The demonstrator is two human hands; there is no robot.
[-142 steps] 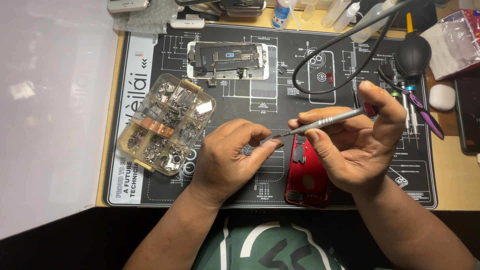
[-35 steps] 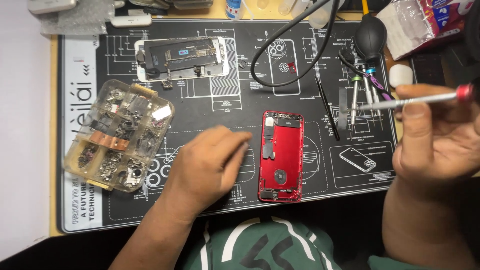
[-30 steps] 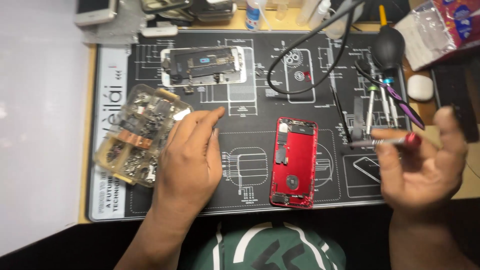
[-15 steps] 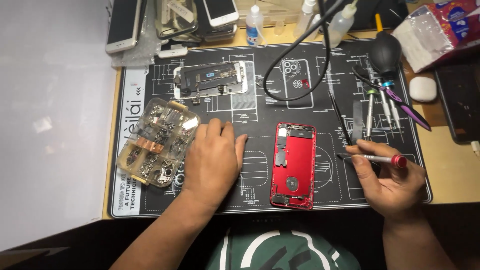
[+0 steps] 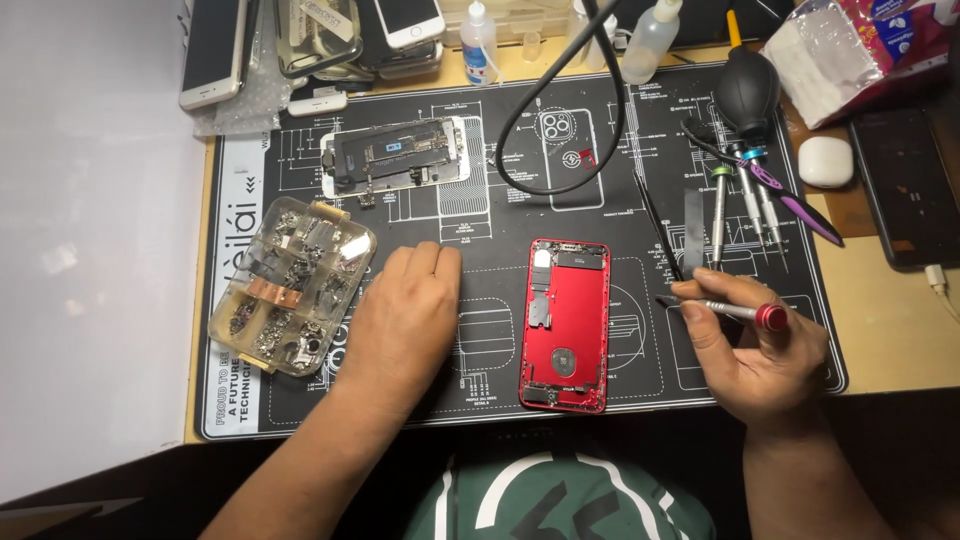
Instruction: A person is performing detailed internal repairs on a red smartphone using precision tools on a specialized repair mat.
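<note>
A red phone housing lies open, inside up, in the middle of the black work mat. My right hand is just right of it and grips a silver screwdriver with a red cap, its tip low over the mat. My left hand rests palm down on the mat, fingers curled, between the housing and a clear parts box full of small metal parts. Whether anything is under its fingers is hidden. A removed screen assembly lies face down further back.
Several more screwdrivers, purple tweezers and a black air blower lie at the mat's right rear. A black cable loops over the mat's middle. Phones, bottles and a tissue pack line the back edge. A dark phone and white case sit at right.
My hands parted from working together over the housing. The left one went toward the parts box and settled on the mat; the right lowered the screwdriver down beside the housing.
</note>
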